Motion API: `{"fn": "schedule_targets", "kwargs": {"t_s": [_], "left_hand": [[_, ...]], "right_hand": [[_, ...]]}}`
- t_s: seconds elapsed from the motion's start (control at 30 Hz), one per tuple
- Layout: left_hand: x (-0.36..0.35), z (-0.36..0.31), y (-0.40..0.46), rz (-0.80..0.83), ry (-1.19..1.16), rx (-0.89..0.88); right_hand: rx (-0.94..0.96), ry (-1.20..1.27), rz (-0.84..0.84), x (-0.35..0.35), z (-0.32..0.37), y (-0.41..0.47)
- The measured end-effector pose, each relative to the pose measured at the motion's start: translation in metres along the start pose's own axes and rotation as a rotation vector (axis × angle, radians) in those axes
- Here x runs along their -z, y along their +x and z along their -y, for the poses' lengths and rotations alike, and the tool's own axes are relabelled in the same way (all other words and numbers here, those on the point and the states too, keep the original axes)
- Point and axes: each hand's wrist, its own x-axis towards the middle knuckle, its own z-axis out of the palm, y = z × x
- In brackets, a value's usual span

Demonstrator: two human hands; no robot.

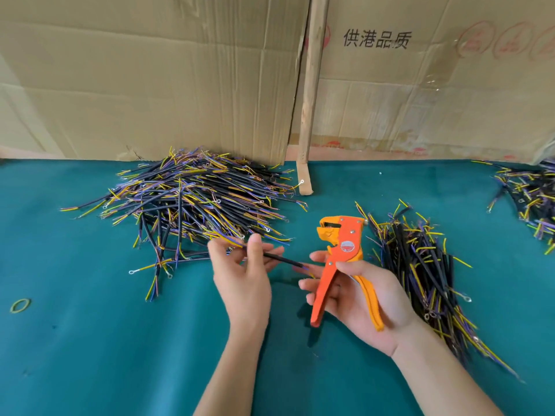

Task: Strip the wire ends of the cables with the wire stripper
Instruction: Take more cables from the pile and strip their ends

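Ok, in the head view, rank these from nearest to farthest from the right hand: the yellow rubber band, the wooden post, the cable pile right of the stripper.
From the right hand, which grips the orange wire stripper:
1. Cable pile, just to its right.
2. Wooden post, beyond it at the table's far edge.
3. Yellow rubber band, far left on the green table.

Three cable heaps [192, 196], one wire stripper [339, 259], one rubber band [19, 305].

Green table [90, 355] bears three cable piles [195, 199] and a rubber band [19, 305].
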Motion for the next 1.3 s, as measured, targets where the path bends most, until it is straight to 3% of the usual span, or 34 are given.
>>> {"fn": "schedule_targets", "kwargs": {"t_s": [0.2,0.33,0.63,0.73,0.9,0.97,1.03,1.13,1.2,1.3], "left_hand": [[0.001,0.004,0.001,0.045,0.197,-0.023],[-0.002,-0.001,-0.006,0.059,0.376,0.055],[0.031,-0.031,-0.040,0.471,0.495,0.156],[0.046,-0.035,-0.057,0.598,0.614,-0.024],[0.045,-0.036,-0.076,0.649,0.803,-0.729],[0.043,-0.033,-0.074,0.611,0.800,-0.849],[0.039,-0.033,-0.067,0.528,0.912,-0.805],[0.028,-0.032,-0.058,0.494,1.110,-0.581],[0.023,-0.033,-0.055,0.516,1.068,-0.478],[0.026,-0.030,-0.051,0.422,1.000,-0.447]], "right_hand": [[0.119,0.024,-0.109,0.001,-0.006,0.008],[0.178,-0.003,-0.174,-0.002,-0.010,0.011],[0.348,0.016,-0.334,-0.011,-0.022,-0.003],[0.362,-0.012,-0.334,-0.015,-0.025,-0.004],[0.316,-0.149,-0.260,-0.018,-0.027,-0.006],[0.276,-0.184,-0.221,-0.018,-0.025,-0.005],[0.246,-0.232,-0.175,-0.017,-0.022,-0.004],[0.202,-0.284,-0.100,-0.013,-0.020,-0.003],[0.183,-0.262,-0.080,-0.010,-0.017,-0.001],[0.153,-0.216,-0.046,-0.006,-0.014,0.003]]}}
